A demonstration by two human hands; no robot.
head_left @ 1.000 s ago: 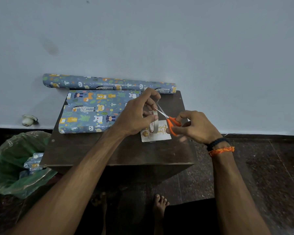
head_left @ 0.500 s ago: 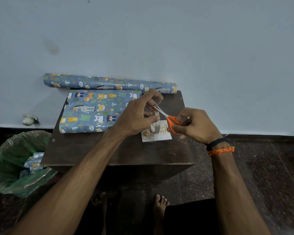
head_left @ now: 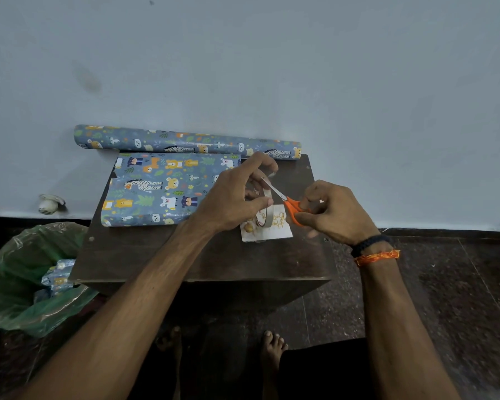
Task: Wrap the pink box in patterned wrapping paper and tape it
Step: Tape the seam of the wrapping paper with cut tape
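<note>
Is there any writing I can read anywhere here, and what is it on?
"Hap…": gold script on the white card on the table; the tape roll hides the start and the rest is too blurred to read.
Red marks inside the tape roll: too small to read.
Wrapped box and paper roll: animal pictures only, no words.

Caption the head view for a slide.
Left hand holds a tape roll while right hand snips its strip with orange scissors beside the wrapped box.
</note>
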